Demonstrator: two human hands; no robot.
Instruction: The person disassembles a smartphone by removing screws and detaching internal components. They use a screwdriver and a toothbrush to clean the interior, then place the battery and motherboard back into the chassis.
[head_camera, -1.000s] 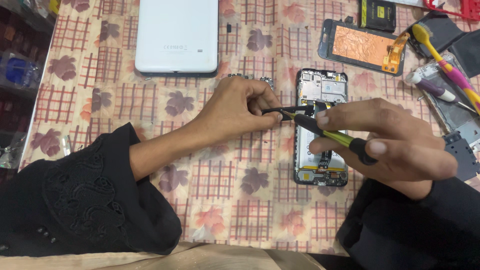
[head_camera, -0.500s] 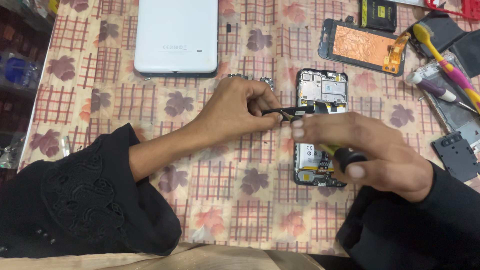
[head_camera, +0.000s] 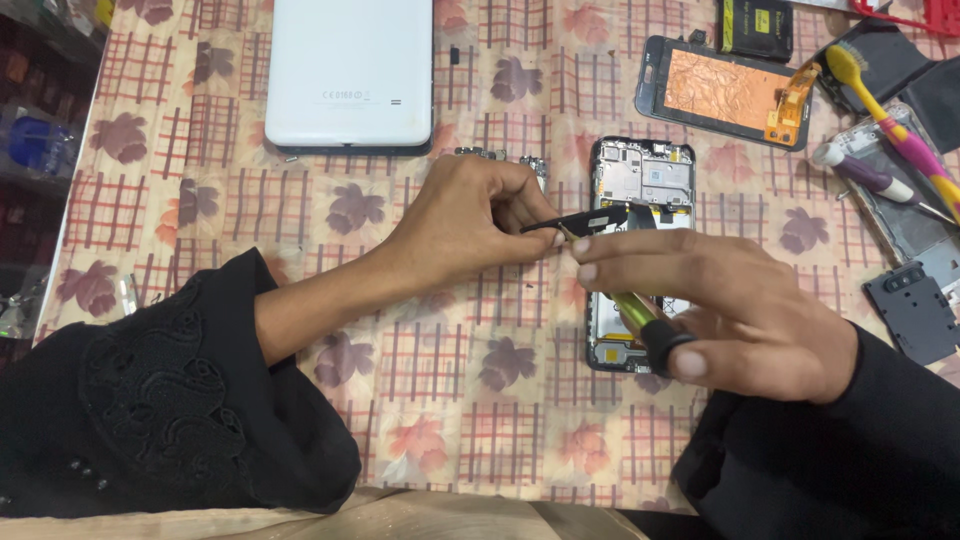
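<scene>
**Black part pinched over an opened phone**

Black and thin, a small flat part (head_camera: 590, 220) sits pinched between the thumb and forefinger of the left hand (head_camera: 470, 225), held just above the top half of the opened phone (head_camera: 640, 180). The other fingers of that hand are curled in close together. The right hand (head_camera: 740, 310) grips a screwdriver (head_camera: 640, 320) with a yellow-green shaft and a black cap; thumb and forefinger press along the shaft, the remaining fingers fold under the cap, and the tip points up and left, meeting the black part. Whether the tip truly touches it I cannot tell, as the fingertips crowd the spot.

The phone lies face down on a checked tablecloth (head_camera: 500, 400) printed with leaves, its back cover off and its inner boards showing; the right hand hides its middle. Both arms wear black sleeves, the left one with an embroidered cuff.

Above the left hand, well apart, lies a white tablet (head_camera: 350, 70), back side up. To the upper right lies a phone frame with a copper-coloured sheet (head_camera: 715, 90) and an orange flex strip at its corner. Near the right edge lie a toothbrush (head_camera: 890, 110) with a yellow head and pink handle, a purple-handled tool (head_camera: 870, 175) just beside it, and lower down a dark grey cover plate (head_camera: 910, 310).
</scene>
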